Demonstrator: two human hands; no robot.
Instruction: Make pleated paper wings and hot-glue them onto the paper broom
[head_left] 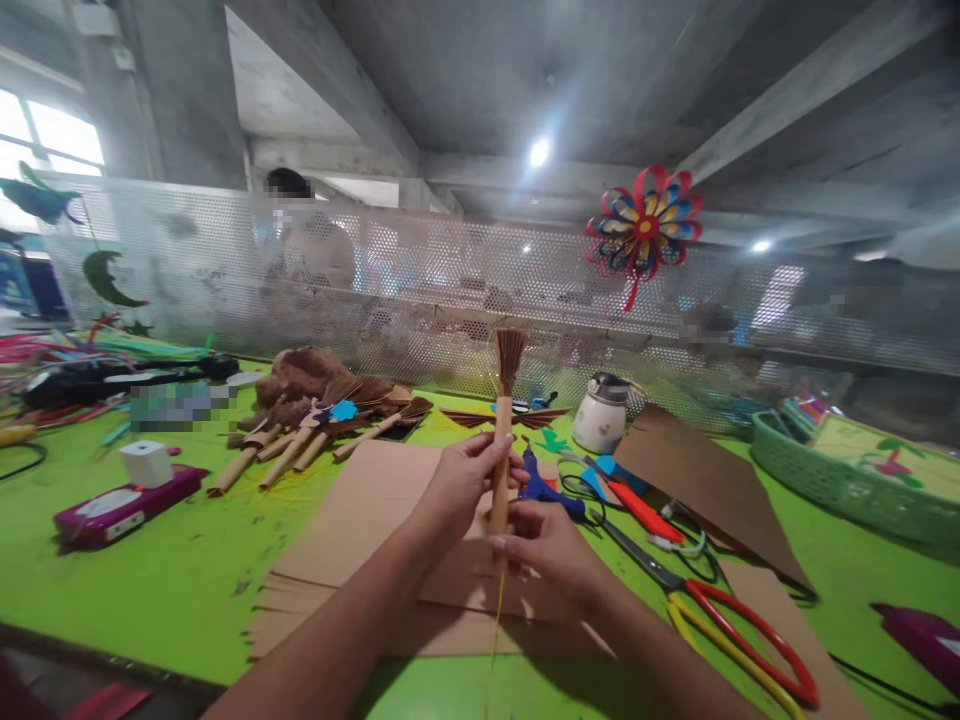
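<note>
A small handmade paper broom (503, 410) stands upright between my hands, its fringed brown bristles at the top. My left hand (474, 475) is closed around the middle of its rolled handle. Lower down, the fingers of my right hand (541, 540) pinch the handle near its bottom end. A thin yellow strand (497, 610) hangs below the handle. Underneath lies a stack of brown paper sheets (352, 540). Just right of the handle rests a blue hot glue gun (544, 487).
Large scissors (720, 610) and a red-handled cutter (649, 512) lie at right. Several finished paper brooms (296, 450) are piled at left, near a purple power strip (131, 505). A white jug (601, 412), a green basket (847, 480) and a perforated metal screen (442, 270) stand farther back.
</note>
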